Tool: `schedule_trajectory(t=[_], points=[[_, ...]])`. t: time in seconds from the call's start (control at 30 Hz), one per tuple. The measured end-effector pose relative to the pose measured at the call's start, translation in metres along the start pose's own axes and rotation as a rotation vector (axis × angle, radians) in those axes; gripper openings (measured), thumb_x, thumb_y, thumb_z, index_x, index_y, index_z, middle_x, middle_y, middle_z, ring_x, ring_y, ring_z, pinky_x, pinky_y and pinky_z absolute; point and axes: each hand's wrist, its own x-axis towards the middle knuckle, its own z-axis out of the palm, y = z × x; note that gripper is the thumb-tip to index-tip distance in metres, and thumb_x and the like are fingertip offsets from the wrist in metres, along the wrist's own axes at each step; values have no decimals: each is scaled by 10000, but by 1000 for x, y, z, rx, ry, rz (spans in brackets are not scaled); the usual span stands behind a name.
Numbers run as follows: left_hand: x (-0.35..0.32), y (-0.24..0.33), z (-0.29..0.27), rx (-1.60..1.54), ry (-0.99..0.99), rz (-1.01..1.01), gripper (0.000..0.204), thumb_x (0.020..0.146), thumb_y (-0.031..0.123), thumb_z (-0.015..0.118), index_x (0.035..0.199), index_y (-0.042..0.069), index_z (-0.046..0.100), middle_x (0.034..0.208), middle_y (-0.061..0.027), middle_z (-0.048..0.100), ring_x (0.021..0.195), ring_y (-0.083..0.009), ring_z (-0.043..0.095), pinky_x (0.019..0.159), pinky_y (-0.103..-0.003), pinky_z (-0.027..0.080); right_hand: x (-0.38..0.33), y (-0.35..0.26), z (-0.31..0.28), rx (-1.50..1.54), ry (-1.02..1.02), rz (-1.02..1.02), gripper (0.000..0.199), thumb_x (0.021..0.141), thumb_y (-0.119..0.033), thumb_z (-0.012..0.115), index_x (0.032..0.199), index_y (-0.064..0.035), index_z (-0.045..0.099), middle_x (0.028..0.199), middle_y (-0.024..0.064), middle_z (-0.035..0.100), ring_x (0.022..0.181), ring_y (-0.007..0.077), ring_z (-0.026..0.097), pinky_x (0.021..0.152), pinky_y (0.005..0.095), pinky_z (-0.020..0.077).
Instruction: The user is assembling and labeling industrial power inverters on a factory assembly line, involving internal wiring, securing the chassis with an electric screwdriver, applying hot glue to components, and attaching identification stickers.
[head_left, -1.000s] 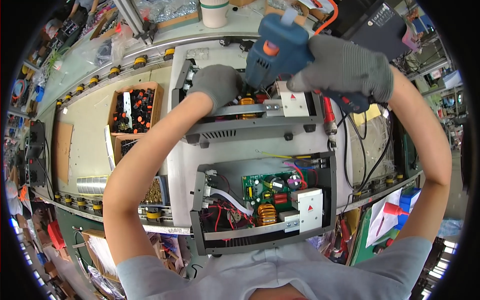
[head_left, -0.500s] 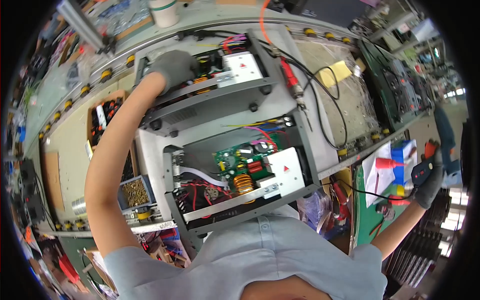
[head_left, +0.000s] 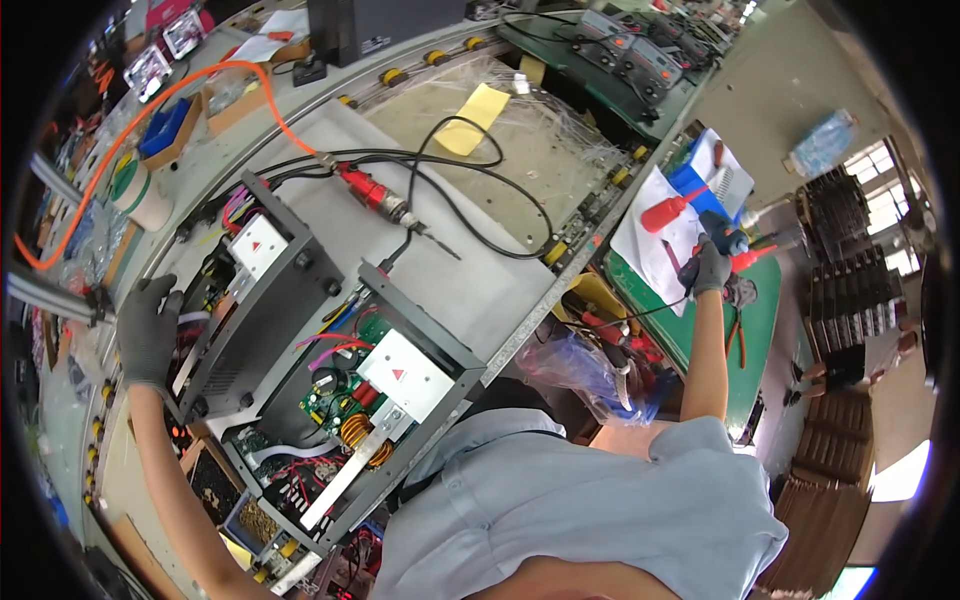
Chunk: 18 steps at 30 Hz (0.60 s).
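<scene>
My left hand, in a grey glove, lies over the left end of the farther open metal chassis, fingers somewhat apart; part of their contact is hidden. The nearer open chassis sits in front of me, with a green circuit board, a copper-wound coil and a white cover plate inside. Out to the right, my gloved right hand is closed around a corded, dark blue and black pistol-shaped tool above the green side table. Its exact kind is unclear.
A red air tool with a long bit lies on the grey mat, with an orange hose and black cables around it. Red bottles, a blue box and pliers are on the side table. Roller rails edge the bench.
My view has swung to the right, so the bench appears rotated. My right hand has brought the corded tool down to the side table. My left hand stays at the farther chassis.
</scene>
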Motion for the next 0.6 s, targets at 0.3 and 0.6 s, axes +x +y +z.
schedule_trajectory(t=[0.3, 0.6], points=[[-73, 13, -34, -114, 358, -165, 219, 799, 188, 631, 992, 88, 654, 955, -117, 617, 848, -297, 602, 722, -345, 469, 17, 50, -19, -157, -278, -179, 455, 786, -412, 656, 989, -5, 643, 858, 96, 639, 722, 198, 548, 706, 343, 457], [-164, -9, -11, -268, 413, -482, 208, 824, 191, 607, 976, 57, 654, 924, -114, 639, 861, -268, 617, 754, -312, 476, -232, -225, 22, 452, 17, -867, 241, 883, -98, 551, 1070, 54, 559, 1078, 113, 581, 905, 174, 545, 821, 293, 463]])
